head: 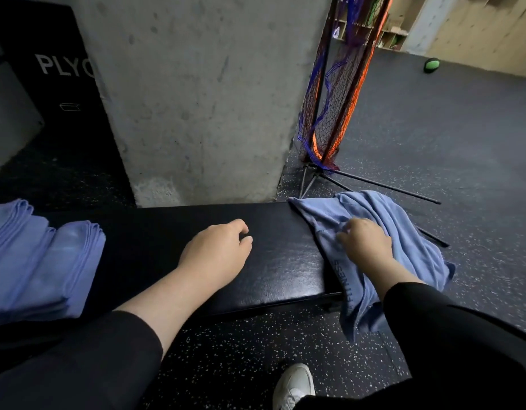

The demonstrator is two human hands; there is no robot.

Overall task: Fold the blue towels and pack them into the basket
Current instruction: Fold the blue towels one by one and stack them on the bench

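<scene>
A black padded surface point(273, 261) runs across in front of the person, set against a bare concrete pillar point(196, 93); on its right end lies a loose, rumpled blue towel point(404, 232), one corner spread flat on the padding and the rest spilling over the end and the near edge, with pale lettering down the hanging hem; the right hand point(364, 242) is on top of that towel, its grip closed on a bunch of the cloth, fingers curled into the folds; the left hand point(219, 250) hangs above the bare middle of the surface with the fingers loosely curled and holding nothing, and I cannot tell whether it touches the padding; at the far left end sits a stack of folded blue towels point(39, 261), layered edges showing, well apart from the loose one; both arms wear black sleeves pushed up from the wrists; below, a white shoe point(294, 386) stands on the speckled dark floor point(433, 137); beside the pillar leans a folded net frame point(335, 93) with orange and purple cords, its thin black legs splayed on the floor just behind the loose towel; a black box point(60, 93) with white letters stands at the left, and a green ball point(431, 65) lies far off on the floor; no basket can be seen from here
</scene>
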